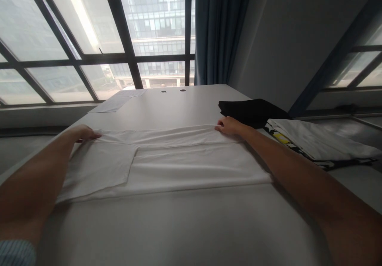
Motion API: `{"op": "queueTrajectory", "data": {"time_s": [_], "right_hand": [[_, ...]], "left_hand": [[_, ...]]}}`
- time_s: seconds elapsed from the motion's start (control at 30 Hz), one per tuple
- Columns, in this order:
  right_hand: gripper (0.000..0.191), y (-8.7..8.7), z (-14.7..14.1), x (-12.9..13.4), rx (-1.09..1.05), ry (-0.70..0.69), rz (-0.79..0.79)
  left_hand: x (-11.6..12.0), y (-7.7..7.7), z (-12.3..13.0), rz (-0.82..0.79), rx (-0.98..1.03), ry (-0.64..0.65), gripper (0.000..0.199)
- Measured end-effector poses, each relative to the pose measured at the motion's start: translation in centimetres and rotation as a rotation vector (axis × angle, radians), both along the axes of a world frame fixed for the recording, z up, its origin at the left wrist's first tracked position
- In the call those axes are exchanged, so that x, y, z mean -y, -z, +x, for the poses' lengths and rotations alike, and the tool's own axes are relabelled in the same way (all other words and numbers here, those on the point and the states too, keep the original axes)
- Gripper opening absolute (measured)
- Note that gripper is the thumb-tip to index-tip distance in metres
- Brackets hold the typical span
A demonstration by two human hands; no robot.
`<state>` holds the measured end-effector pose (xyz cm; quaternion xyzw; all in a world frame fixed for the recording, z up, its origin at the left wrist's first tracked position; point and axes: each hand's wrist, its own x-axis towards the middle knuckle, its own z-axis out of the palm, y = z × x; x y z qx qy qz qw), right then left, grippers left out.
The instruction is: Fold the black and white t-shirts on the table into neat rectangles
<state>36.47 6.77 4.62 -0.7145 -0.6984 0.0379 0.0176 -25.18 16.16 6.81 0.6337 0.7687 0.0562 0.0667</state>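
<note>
A white T-shirt (191, 166) lies across the table in a long folded strip, with what looks like a short sleeve (104, 170) turned over flat at its left end. Small creases run along the cloth. At the far left corner, my left hand (85, 133) pinches the edge between thumb and fingers. My right hand (228, 126) grips the same far edge toward the right end, and the fabric between both hands is drawn fairly straight. The right forearm passes over the shirt's right end and hides part of it.
A white table (179, 226) carries everything. Folded black cloth (253, 111) lies just beyond my right hand, beside a stack with a white folded garment (322, 138) on top. Paper sheets (115, 102) rest at the far left; windows and a blue curtain (219, 31) stand behind.
</note>
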Motion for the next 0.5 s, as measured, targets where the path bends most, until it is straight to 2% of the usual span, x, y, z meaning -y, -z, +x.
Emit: {"op": "queueTrajectory", "data": {"time_s": [0.07,0.13,0.2,0.27,0.37,0.47,0.5], "right_hand": [[0.030,-0.6,0.5,0.0,0.029,0.012,-0.044],[0.029,-1.0,1.1,0.5,0.048,0.038,-0.073],[0.028,-1.3,1.9,1.4,0.058,0.078,-0.105],[0.026,-1.5,3.0,2.5,0.069,0.127,-0.138],[0.022,-2.0,4.7,4.3,0.083,0.216,-0.214],[0.016,-2.7,6.5,6.2,0.089,0.294,-0.330],[0.015,-2.9,7.0,6.7,0.092,0.310,-0.376]], "left_hand": [[-2.5,-0.3,1.4,0.023,-0.053,-0.041,0.040],[-5.1,-0.7,3.7,0.007,-0.090,-0.041,0.047],[-7.5,-0.8,7.0,0.032,-0.126,-0.037,0.055],[-9.5,-0.5,11.0,0.171,-0.163,0.008,0.054],[-11.5,0.2,17.1,0.335,-0.169,0.131,0.055],[-12.2,0.5,21.8,0.306,-0.121,0.197,0.069],[-11.8,0.5,23.0,0.282,-0.127,0.264,0.072]]}}
